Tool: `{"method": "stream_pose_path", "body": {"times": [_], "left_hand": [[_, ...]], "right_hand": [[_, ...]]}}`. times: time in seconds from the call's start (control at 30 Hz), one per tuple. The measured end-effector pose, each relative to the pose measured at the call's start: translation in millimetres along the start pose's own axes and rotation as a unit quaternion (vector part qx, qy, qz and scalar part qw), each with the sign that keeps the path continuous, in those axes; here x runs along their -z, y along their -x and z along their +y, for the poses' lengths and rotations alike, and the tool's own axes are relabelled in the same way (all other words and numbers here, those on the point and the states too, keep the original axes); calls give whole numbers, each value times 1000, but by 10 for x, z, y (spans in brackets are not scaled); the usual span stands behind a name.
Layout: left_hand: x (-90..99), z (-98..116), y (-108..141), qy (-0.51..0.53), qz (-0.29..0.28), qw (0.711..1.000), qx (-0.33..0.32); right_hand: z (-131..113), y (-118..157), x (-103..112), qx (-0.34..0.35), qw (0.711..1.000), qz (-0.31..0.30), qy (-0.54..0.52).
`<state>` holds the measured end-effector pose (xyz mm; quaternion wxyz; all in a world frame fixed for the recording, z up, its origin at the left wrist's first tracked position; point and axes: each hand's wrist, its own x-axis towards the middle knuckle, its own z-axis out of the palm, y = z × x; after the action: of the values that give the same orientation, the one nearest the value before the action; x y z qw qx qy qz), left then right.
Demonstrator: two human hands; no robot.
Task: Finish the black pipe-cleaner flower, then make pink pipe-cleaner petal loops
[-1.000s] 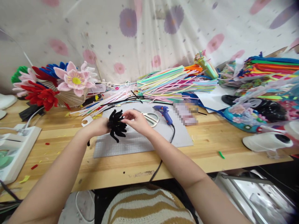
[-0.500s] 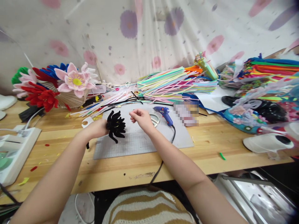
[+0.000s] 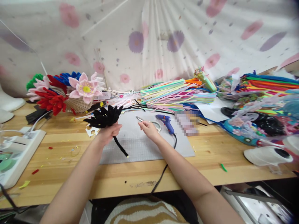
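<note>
My left hand (image 3: 111, 132) is closed round the stem of a black fuzzy flower (image 3: 104, 116). The bloom leans to the left above the fist, and the black stem slants down to the right with a pale tip. Over the grey cutting mat (image 3: 140, 149), my right hand (image 3: 148, 129) has its fingers together at a pair of scissors (image 3: 139, 119); the blades point up and left past the fingertips, and the white handles lie behind the hand. Just right of them rests a blue glue gun (image 3: 166, 122).
Fuzzy flowers in pink (image 3: 86, 88) and red (image 3: 52, 101) stand at the left, behind a white power strip (image 3: 28, 155). Pastel pipe cleaners (image 3: 175, 93) are heaped at the back. A white thread cone (image 3: 263, 155) lies at the right.
The black flower has turned from facing right to leaning left, and its stem now shows. My right hand has moved down slightly onto the scissors. The view has shifted a little.
</note>
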<state>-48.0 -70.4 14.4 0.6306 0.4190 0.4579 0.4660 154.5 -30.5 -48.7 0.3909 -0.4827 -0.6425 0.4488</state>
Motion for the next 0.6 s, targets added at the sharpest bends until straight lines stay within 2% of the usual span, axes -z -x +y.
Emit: {"method": "stream_pose_path", "body": {"times": [0.13, 0.23, 0.33, 0.47, 0.6], "left_hand": [[-193, -123, -100, 90, 96, 991, 5], [-226, -162, -144, 117, 159, 980, 20], [-182, -150, -133, 101, 162, 981, 25], [-84, -83, -52, 18, 170, 985, 28], [14, 9, 19, -10, 175, 984, 30]], "right_hand": [[-7, 48, 20, 29, 999, -16, 7], [0, 59, 51, 24, 1000, -13, 11], [2, 45, 79, 45, 999, -30, 4], [7, -11, 82, 68, 997, -22, -28], [2, -68, 29, -13, 999, -36, -37]]}}
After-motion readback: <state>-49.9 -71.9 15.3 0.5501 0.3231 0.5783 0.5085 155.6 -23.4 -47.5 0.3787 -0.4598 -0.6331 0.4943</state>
